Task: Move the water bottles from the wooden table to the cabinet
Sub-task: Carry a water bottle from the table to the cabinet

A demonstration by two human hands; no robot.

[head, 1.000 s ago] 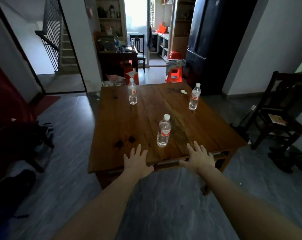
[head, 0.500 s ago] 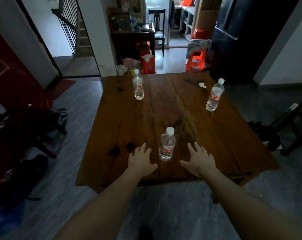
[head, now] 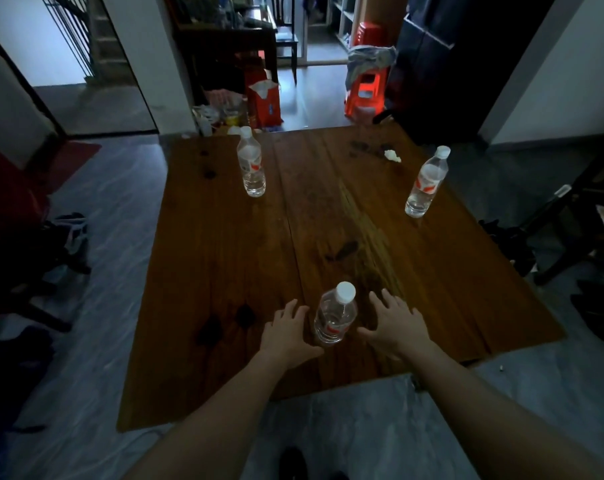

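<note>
Both your hands have closed in on the near bottle [head: 335, 315] standing upright by the wooden table's [head: 224, 237] front edge — left hand [head: 286, 332] and right hand [head: 395, 325] flank it, fingers spread, gripping nothing — so a hasty one-sided nudge could topple it.

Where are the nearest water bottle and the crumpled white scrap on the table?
nearest water bottle [head: 335, 315]: head view, on its clear body.
crumpled white scrap [head: 392, 156]: head view, on its middle.
</note>
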